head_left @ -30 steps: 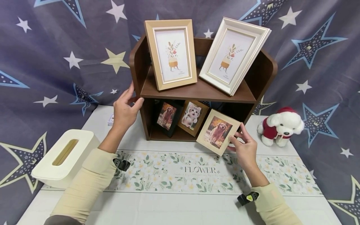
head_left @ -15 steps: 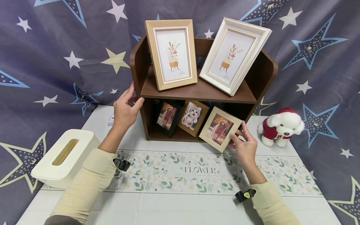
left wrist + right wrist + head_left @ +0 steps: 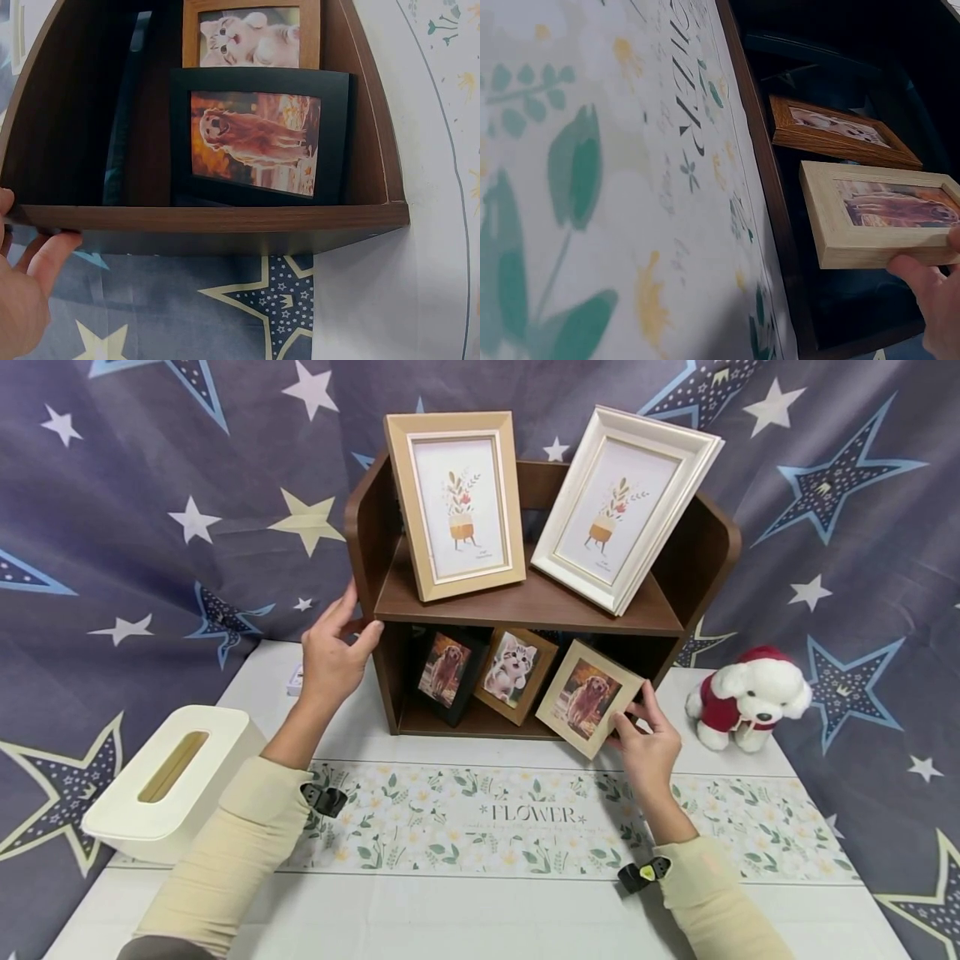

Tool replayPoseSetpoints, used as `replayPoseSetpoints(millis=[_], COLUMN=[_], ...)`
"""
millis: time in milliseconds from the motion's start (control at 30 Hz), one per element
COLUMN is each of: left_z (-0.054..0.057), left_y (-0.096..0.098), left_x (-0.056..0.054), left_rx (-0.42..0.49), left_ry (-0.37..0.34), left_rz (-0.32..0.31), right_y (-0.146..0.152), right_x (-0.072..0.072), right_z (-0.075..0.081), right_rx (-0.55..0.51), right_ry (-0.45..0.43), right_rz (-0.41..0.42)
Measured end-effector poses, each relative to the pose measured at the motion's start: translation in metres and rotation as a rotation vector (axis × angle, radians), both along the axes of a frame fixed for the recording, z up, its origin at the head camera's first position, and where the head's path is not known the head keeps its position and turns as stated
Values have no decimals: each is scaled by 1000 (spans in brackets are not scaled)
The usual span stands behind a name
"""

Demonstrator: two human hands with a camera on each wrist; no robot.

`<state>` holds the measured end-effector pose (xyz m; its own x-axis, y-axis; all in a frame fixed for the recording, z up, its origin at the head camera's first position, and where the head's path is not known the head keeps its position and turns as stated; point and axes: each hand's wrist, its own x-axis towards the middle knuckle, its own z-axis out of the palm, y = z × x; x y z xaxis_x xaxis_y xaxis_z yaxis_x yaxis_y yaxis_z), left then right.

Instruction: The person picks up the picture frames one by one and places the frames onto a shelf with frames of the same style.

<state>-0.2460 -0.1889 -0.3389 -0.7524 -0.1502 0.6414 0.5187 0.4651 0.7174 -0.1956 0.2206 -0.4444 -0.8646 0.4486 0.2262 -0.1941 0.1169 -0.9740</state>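
My right hand (image 3: 651,739) pinches the right edge of a pale wooden picture frame (image 3: 590,700) with a dog photo. In the right wrist view the thumb presses on this frame's side. It is tilted, at the front of the lower compartment of a dark brown shelf (image 3: 525,602). Just left of it a brown picture frame (image 3: 516,675) holds a kitten photo. Beyond that leans a black picture frame (image 3: 259,135) with another dog photo. My left hand (image 3: 335,656) rests against the shelf's left side panel, fingers extended, thumb by the front edge.
On the upper shelf stand a tan picture frame (image 3: 456,506) and a white picture frame (image 3: 626,510). A cream tissue box (image 3: 172,777) is at left, a white plush dog (image 3: 750,697) at right. A flowered runner (image 3: 487,827) lies across the table.
My right hand has moved the pale frame slightly back and to the right, closer into the lower compartment. My left hand stays at the side panel.
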Motion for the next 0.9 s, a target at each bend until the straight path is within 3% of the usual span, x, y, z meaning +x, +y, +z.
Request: replayPoseSetpoints(millis=[267,467,900], left_z=[-1,-1,1], left_y=[0,0,1], left_x=[-1,0,1], left_rx=[0,-8,2], left_ry=[10,6,-5], left_rz=[-4,-5,-7], right_y=[-8,-8,-12], right_x=[-6,-15,-27], right_z=[4,-3,-14], right_rx=[51,58,99], right_ry=[-15,-35,14], right_rz=[-20,-50,-105])
